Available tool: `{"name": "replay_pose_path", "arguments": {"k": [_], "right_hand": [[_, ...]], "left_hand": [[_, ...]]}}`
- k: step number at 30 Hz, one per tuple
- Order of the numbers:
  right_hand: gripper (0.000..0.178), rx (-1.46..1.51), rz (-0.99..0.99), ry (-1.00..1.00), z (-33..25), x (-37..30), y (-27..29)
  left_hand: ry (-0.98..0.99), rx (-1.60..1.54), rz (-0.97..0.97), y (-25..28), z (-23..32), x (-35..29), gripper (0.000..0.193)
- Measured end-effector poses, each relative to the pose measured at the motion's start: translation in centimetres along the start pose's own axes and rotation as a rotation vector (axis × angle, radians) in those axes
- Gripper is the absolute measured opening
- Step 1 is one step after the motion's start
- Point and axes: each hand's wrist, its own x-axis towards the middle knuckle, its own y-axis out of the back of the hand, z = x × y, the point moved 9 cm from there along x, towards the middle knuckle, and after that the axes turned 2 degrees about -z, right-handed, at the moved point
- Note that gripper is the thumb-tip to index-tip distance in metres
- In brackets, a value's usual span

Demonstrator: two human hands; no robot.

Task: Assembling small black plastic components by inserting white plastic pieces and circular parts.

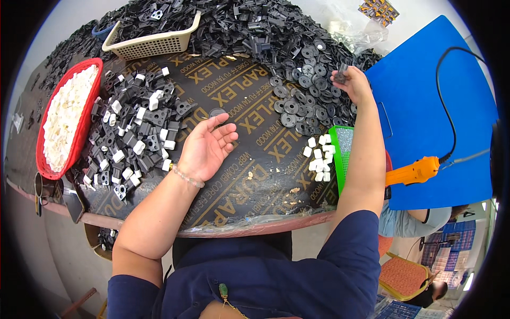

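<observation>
My left hand (208,146) is over the middle of the table, palm turned up and fingers loosely curled but apart. A black disc (217,112) shows just beyond its uppermost fingertip; I cannot tell whether they touch. At the far right, my right hand (353,84) pinches a small dark plastic part (340,75) between thumb and fingers. It is raised at the edge of a pile of black round discs (308,90) with centre holes. Below that pile sit several small white blocks (319,158), beside a green tray (340,175) of small metallic pieces, partly covered by my right forearm.
An orange electric screwdriver (414,171) with a black cord lies by a blue board (441,117). Assembled black-and-white parts (139,125) cover the left side, next to a red basket (95,80) of white pieces. A beige basket (154,50) stands before a large black heap (239,26).
</observation>
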Motion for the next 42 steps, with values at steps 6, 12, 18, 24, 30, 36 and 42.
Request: {"name": "replay_pose_path", "arguments": {"k": [6,12,18,24,30,36,42], "right_hand": [[0.04,-0.549,0.122,0.052,0.0,3.4,-4.5],[0.066,-0.891,0.246,0.523,-2.8,4.3,-13.0],[0.035,-1.124,-0.081,0.411,-4.5,2.5,-18.5],[0.021,-0.51,-0.54,0.068,-2.8,-8.7,-24.1],[0.025,-0.678,-0.719,0.176,-1.0,-17.4,-28.6],[0.028,-0.73,-0.434,0.661,-3.8,-20.9,-25.7],[0.028,-0.625,-0.606,0.362,-0.3,-22.1,-25.7]], "left_hand": [[0.017,0.009,0.009,-0.2,-0.5,0.3,0.032],[0.001,0.011,0.016,0.1,0.2,0.1,0.031],[-0.008,0.008,0.019,0.2,0.5,0.0,0.032],[-0.184,0.222,-0.006,-3.4,1.0,-1.2,0.041],[-0.297,0.099,-0.008,-0.9,2.6,-0.2,0.044],[-0.312,0.323,0.157,-0.2,2.7,-0.4,0.025],[-0.211,0.453,-0.071,-2.2,1.2,-0.5,0.036]]}}
